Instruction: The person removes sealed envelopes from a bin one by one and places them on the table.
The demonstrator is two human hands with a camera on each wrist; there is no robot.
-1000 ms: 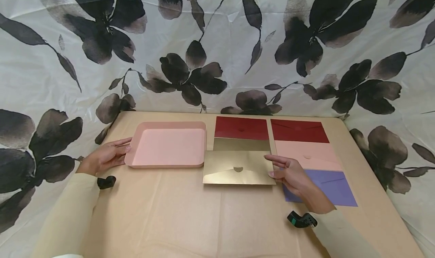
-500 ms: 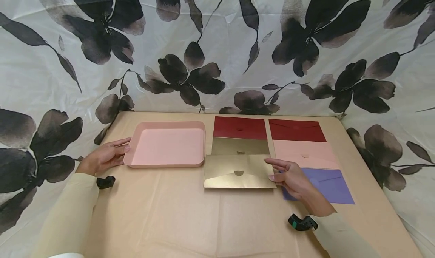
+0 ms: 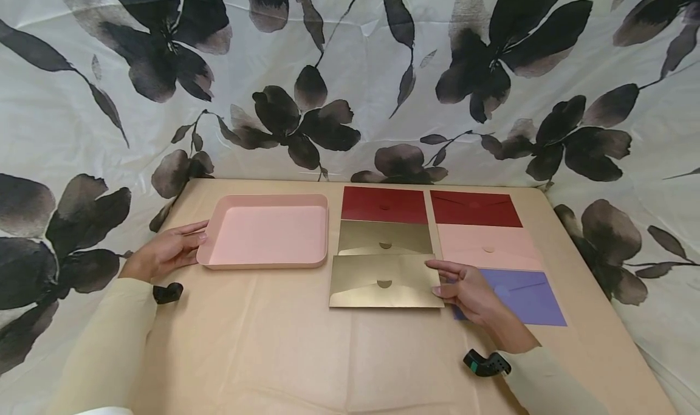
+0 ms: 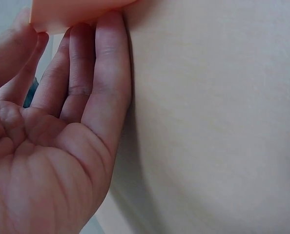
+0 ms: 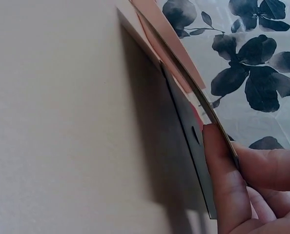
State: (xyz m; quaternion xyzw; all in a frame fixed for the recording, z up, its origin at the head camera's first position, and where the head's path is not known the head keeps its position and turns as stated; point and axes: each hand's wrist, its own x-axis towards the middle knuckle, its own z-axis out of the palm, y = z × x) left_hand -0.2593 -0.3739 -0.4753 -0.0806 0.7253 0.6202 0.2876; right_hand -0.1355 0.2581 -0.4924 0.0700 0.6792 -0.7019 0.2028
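My right hand pinches the right edge of a gold envelope between thumb and fingers. In the right wrist view the envelope is edge-on, raised above the table. Just behind it lies a second gold envelope, partly covered by the held one. A shallow pink tray stands at the left. My left hand holds its left edge. In the left wrist view, the left hand has its fingers beneath the tray's corner and the thumb against its side.
One dark red envelope lies behind the gold ones. To the right, another dark red envelope, a pink envelope and a purple envelope form a column on the table. Behind hangs a floral cloth.
My right hand has drawn the held gold envelope toward the front edge, exposing more of the gold envelope behind it. The left hand stays at the tray.
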